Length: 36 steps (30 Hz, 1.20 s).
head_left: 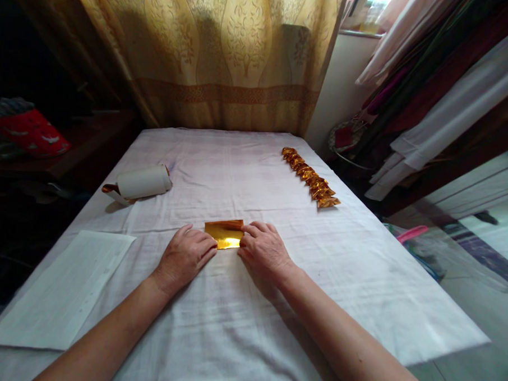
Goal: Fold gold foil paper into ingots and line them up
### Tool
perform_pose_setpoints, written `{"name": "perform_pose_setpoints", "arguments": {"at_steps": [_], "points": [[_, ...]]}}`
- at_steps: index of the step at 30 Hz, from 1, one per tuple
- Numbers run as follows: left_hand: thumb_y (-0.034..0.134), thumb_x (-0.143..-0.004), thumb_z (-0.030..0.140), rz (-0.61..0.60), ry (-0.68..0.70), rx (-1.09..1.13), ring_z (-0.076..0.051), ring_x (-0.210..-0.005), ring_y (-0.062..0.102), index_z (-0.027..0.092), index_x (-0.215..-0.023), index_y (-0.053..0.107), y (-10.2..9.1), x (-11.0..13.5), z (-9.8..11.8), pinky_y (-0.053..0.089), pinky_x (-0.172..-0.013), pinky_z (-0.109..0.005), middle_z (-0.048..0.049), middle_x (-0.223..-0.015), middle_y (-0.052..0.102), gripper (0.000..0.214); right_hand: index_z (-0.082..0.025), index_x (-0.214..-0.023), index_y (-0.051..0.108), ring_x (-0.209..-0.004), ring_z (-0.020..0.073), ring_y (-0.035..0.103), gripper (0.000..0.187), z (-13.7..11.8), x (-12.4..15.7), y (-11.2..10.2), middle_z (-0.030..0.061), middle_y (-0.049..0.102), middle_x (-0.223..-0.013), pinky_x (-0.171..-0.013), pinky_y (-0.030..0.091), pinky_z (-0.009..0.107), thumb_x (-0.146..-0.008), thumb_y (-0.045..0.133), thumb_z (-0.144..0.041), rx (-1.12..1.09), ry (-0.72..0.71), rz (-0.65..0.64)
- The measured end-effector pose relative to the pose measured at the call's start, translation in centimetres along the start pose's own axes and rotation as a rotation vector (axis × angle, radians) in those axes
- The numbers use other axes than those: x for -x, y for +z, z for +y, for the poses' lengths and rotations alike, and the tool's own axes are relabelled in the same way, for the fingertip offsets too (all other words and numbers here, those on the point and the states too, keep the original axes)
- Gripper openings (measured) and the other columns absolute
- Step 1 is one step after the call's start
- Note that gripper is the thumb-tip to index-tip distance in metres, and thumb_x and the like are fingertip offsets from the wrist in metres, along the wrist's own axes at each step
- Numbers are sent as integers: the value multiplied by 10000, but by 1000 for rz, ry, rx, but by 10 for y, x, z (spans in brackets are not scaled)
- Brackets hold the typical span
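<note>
A small rectangle of shiny gold foil paper (223,233) lies at the middle of the white-covered table (248,319). My left hand (188,249) pinches its lower left corner, fingers pressed together. At the right edge, my right hand (263,244) grips the same sheet with fingers closed over it. Along the foil's far side runs a darker strip, perhaps a fold. Both thumbs are largely hidden.
A row of folded gold foil pieces (311,179) lies at the back right. Back left rests a white-backed roll (144,182) with gold showing at its ends. White paper (64,286) lies at the left, a curtain (243,55) hangs behind, and clothes (443,103) hang at right.
</note>
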State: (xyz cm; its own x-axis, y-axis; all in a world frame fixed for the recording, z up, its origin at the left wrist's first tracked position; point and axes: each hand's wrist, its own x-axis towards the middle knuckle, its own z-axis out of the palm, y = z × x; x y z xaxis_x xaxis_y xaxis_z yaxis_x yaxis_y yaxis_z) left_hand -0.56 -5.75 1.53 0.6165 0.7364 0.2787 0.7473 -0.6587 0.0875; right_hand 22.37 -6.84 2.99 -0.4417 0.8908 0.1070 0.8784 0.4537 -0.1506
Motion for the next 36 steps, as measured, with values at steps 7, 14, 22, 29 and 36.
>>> {"name": "perform_pose_setpoints", "arguments": {"at_steps": [7, 14, 22, 29, 36], "points": [[444, -1000, 275, 63, 95, -110, -190, -779, 633, 214, -870, 691, 1, -3, 1, 461, -857, -374, -36, -818, 715, 286, -234, -1027, 706, -1070, 214, 568, 216, 8, 1, 13, 54, 708, -1133, -912, 371, 357, -991, 516, -331, -67, -56, 66], [387, -1025, 338, 137, 3, -43, -193, -763, 631, 199, -879, 691, 7, -1, -5, 462, -746, -344, -46, -836, 724, 365, -222, -1000, 717, -1027, 205, 590, 255, 11, -1, 21, 62, 707, -1124, -897, 389, 353, -996, 480, -316, -186, -2, 135], [465, -985, 389, 100, -188, 82, -212, -820, 625, 212, -862, 687, 13, 1, -15, 453, -785, -359, -44, -868, 728, 309, -206, -826, 685, -934, 199, 597, 185, 12, -9, 27, 62, 696, -965, -845, 400, 330, -944, 567, -284, -241, 134, 211], [499, -955, 371, 66, -289, 28, -233, -813, 591, 209, -779, 640, 8, -5, -8, 407, -752, -360, -46, -808, 683, 278, -205, -753, 644, -855, 210, 569, 156, 11, -15, 31, 51, 662, -874, -771, 383, 332, -891, 639, -276, -202, 210, 235], [554, -928, 365, 48, -326, -24, -242, -796, 584, 211, -740, 608, 7, -8, -6, 380, -732, -361, -36, -773, 658, 249, -203, -737, 628, -834, 210, 555, 175, 8, -16, 31, 53, 650, -854, -755, 367, 332, -887, 638, -292, -152, 239, 237]]}}
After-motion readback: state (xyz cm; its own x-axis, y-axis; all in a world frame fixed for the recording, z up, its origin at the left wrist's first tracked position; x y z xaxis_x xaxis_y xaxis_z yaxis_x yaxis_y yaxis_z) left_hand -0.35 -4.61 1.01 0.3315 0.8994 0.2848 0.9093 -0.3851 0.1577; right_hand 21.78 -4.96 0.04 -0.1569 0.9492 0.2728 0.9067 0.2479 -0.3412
